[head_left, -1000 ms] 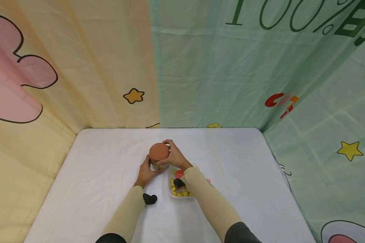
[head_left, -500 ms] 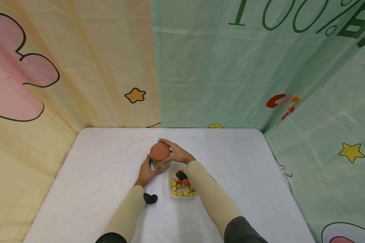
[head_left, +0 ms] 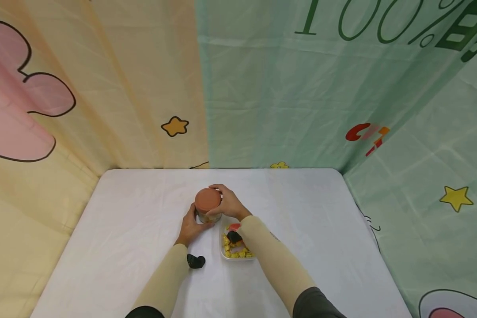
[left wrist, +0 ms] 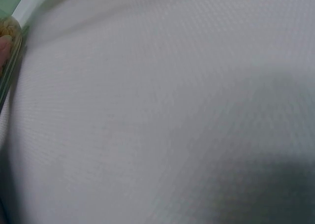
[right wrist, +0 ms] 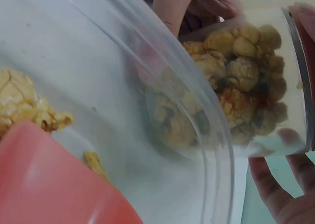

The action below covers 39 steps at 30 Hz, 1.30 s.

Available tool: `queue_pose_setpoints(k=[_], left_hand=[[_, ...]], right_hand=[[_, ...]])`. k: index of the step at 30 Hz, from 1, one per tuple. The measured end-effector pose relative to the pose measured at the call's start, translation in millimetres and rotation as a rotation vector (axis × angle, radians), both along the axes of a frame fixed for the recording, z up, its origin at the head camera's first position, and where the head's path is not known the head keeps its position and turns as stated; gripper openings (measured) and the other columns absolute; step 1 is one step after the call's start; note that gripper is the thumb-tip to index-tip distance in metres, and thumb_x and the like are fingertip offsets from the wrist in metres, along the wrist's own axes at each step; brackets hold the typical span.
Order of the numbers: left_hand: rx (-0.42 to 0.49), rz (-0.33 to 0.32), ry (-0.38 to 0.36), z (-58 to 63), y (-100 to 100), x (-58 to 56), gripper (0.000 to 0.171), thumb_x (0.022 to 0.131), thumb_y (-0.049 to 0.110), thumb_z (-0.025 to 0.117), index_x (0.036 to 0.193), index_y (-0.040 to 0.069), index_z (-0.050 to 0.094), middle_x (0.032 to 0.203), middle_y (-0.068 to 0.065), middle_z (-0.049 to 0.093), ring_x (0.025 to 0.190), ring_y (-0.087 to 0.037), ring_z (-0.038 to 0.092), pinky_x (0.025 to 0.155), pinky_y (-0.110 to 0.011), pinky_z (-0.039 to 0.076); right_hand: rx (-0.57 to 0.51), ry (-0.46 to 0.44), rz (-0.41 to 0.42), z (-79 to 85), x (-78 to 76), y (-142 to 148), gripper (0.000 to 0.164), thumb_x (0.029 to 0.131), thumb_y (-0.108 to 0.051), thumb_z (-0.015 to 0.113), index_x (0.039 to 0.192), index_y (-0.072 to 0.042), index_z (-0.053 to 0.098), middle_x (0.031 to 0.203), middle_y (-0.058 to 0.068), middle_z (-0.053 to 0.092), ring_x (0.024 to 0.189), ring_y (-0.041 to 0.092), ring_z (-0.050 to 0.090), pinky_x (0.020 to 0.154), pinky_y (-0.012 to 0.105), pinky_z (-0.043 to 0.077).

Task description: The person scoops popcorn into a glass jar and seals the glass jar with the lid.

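A clear jar with a terracotta-coloured lid stands upright on the table, left of centre in the head view. Popcorn (right wrist: 238, 71) fills much of it in the right wrist view. My left hand (head_left: 190, 229) holds the jar's body low down, thumb on the near side. From the right, my right hand (head_left: 229, 204) grips the lid (head_left: 208, 199), with fingers on the far side and thumb on the near side. A clear plastic container (head_left: 238, 259) of yellow popcorn sits below my right wrist. Inside it lies a red scoop-like piece (right wrist: 59, 184), partly hidden in the head view.
A white cloth covers the table (head_left: 302, 247). Printed curtains (head_left: 262, 97) hang close around its back and sides. Small black cameras (head_left: 196, 261) sit at both wrists. The right sleeve (head_left: 278, 256) passes over the container's right side.
Half a second ago my right hand turned on the lid, its wrist shifting right; now it has turned back. My left hand stays on the jar.
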<state>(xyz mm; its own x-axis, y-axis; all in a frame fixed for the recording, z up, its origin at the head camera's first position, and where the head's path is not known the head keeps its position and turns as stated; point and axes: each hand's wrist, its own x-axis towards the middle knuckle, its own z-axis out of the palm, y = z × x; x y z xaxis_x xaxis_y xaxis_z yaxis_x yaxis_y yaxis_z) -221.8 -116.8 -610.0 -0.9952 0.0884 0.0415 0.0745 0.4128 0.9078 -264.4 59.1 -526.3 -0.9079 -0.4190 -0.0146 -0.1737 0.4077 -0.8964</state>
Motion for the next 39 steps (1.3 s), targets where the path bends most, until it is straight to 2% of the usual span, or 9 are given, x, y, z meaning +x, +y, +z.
queue_pose_setpoints(k=[5, 12, 15, 17, 24, 28, 32, 36, 39], left_hand=[[0.003, 0.006, 0.014, -0.2, -0.5, 0.2, 0.092, 0.07, 0.015, 0.087, 0.143, -0.002, 0.033, 0.146, -0.025, 0.04, 0.137, -0.04, 0.033, 0.113, -0.055, 0.028], [0.001, -0.019, -0.043, -3.0, 2.9, -0.2, 0.095, 0.071, 0.014, 0.086, 0.146, -0.001, 0.03, 0.149, -0.023, 0.036, 0.14, -0.038, 0.03, 0.115, -0.051, 0.026], [0.006, -0.007, -0.057, -2.3, 3.8, 0.3, 0.095, 0.071, 0.013, 0.086, 0.146, -0.001, 0.03, 0.15, -0.022, 0.036, 0.14, -0.037, 0.03, 0.116, -0.05, 0.025], [0.005, -0.001, -0.055, -2.4, 3.3, -0.1, 0.094, 0.071, 0.013, 0.086, 0.146, 0.0, 0.03, 0.15, -0.022, 0.036, 0.14, -0.036, 0.03, 0.116, -0.05, 0.025], [0.0, 0.004, -0.015, -5.8, 0.6, -2.1, 0.095, 0.07, 0.015, 0.087, 0.145, 0.0, 0.031, 0.147, -0.022, 0.039, 0.139, -0.036, 0.033, 0.115, -0.051, 0.027], [0.018, 0.004, 0.021, -6.7, -0.4, -1.9, 0.093, 0.069, 0.016, 0.088, 0.143, -0.001, 0.034, 0.144, -0.023, 0.042, 0.137, -0.038, 0.036, 0.114, -0.053, 0.028], [0.013, -0.004, 0.007, -4.8, -0.9, -1.6, 0.092, 0.069, 0.016, 0.088, 0.142, 0.0, 0.035, 0.144, -0.022, 0.043, 0.137, -0.036, 0.036, 0.114, -0.051, 0.028], [0.006, -0.006, -0.011, -1.3, -1.0, -0.9, 0.092, 0.07, 0.016, 0.087, 0.143, 0.0, 0.034, 0.146, -0.022, 0.041, 0.138, -0.036, 0.034, 0.115, -0.051, 0.027], [0.012, -0.004, -0.016, -1.5, -0.9, -0.2, 0.092, 0.071, 0.015, 0.087, 0.144, -0.001, 0.033, 0.147, -0.022, 0.039, 0.139, -0.036, 0.032, 0.115, -0.05, 0.026]], right_hand=[[-0.026, 0.007, -0.02, 0.5, 3.6, -2.8, 0.088, 0.063, -0.018, 0.092, 0.136, -0.009, 0.043, 0.132, 0.01, 0.052, 0.117, 0.024, 0.054, 0.095, 0.039, 0.05], [-0.039, -0.092, 0.123, -0.4, -1.4, 8.0, 0.098, 0.072, -0.003, 0.083, 0.152, -0.015, 0.028, 0.152, 0.006, 0.033, 0.131, 0.024, 0.042, 0.107, 0.043, 0.041], [-0.04, -0.096, 0.175, 0.6, -4.8, 11.0, 0.093, 0.075, 0.001, 0.08, 0.152, -0.013, 0.029, 0.15, 0.008, 0.038, 0.133, 0.025, 0.041, 0.108, 0.044, 0.04], [-0.042, -0.085, 0.182, 1.2, -5.8, 11.1, 0.089, 0.076, 0.0, 0.079, 0.15, -0.011, 0.032, 0.148, 0.008, 0.042, 0.133, 0.025, 0.042, 0.108, 0.043, 0.04], [-0.04, -0.064, 0.058, -0.8, -3.4, 4.1, 0.085, 0.069, -0.007, 0.087, 0.143, -0.013, 0.045, 0.14, 0.004, 0.05, 0.125, 0.02, 0.05, 0.1, 0.034, 0.048], [-0.031, -0.01, -0.007, -1.4, 0.4, -1.2, 0.086, 0.064, -0.011, 0.091, 0.137, -0.008, 0.047, 0.133, 0.007, 0.054, 0.119, 0.021, 0.054, 0.099, 0.034, 0.048], [-0.012, 0.008, -0.059, -2.3, 2.8, -5.9, 0.087, 0.06, -0.013, 0.093, 0.132, -0.005, 0.044, 0.128, 0.01, 0.054, 0.115, 0.023, 0.055, 0.099, 0.037, 0.048], [-0.008, -0.001, -0.076, -1.1, 4.3, -8.8, 0.088, 0.059, -0.015, 0.093, 0.13, -0.004, 0.042, 0.127, 0.012, 0.052, 0.114, 0.024, 0.054, 0.099, 0.039, 0.047], [-0.015, -0.04, -0.041, -0.8, 4.0, -7.6, 0.09, 0.062, -0.013, 0.092, 0.134, -0.006, 0.039, 0.132, 0.011, 0.048, 0.118, 0.024, 0.052, 0.102, 0.039, 0.045]])
